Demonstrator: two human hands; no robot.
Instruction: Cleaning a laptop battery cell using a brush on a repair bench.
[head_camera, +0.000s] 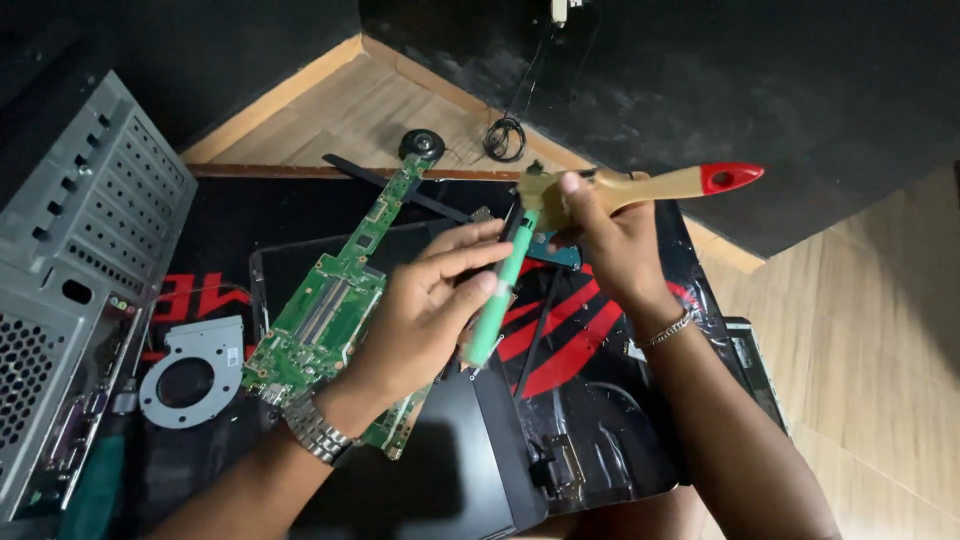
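My left hand (425, 310) grips a green-handled screwdriver (497, 305), its dark tip pointing up and away. My right hand (610, 240) holds a paintbrush (660, 185) with a wooden handle and a red end, its bristles against the screwdriver's tip. Under my left hand lies a long green circuit board (330, 300) on a black laptop shell (450, 470). A metal watch sits on my left wrist and a thin bracelet on my right.
A grey computer case (80, 270) stands at the left. A grey metal fan bracket (190, 370) lies beside the board on a black and red mat (590, 330). A small round speaker (422, 145) and coiled wire (504, 138) rest on the wooden floor beyond.
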